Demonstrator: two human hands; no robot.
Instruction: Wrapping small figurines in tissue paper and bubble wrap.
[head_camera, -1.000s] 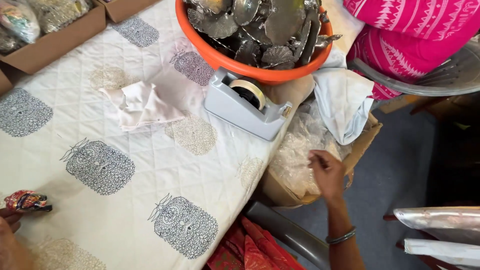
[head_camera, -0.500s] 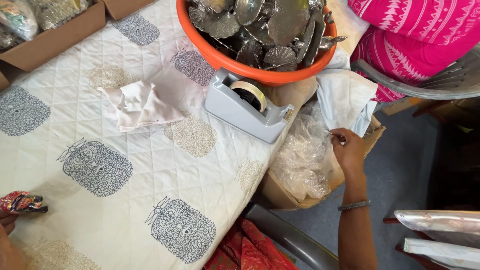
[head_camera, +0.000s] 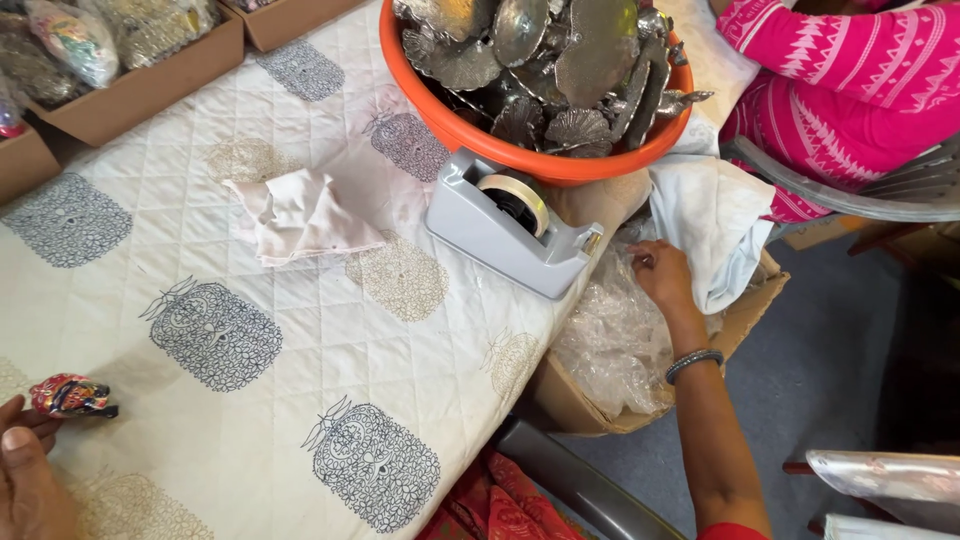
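My left hand (head_camera: 28, 478) rests at the bottom left corner on the quilted printed table cover (head_camera: 300, 400), its fingertips pinching a small, multicoloured wrapped object (head_camera: 68, 395) that lies on the cover. My right hand (head_camera: 662, 276) reaches off the table's right side into an open cardboard box (head_camera: 748, 312). Its fingers are curled on crumpled clear plastic wrap (head_camera: 615, 345) that fills the box. A grey bangle sits on that wrist. A grey tape dispenser (head_camera: 500, 240) stands at the table edge, just left of my right hand.
An orange tub (head_camera: 450, 125) heaped with silver metal pieces (head_camera: 560, 60) stands behind the dispenser. A crumpled white cloth (head_camera: 300, 215) lies mid-table, another white cloth (head_camera: 712, 220) drapes over the box. Cardboard trays (head_camera: 140, 90) line the far left. A person in pink (head_camera: 850, 80) sits at the top right.
My right hand moved up and forward from the near side of the box to the top of the plastic wrap by the dispenser. My left hand stays on the small object.
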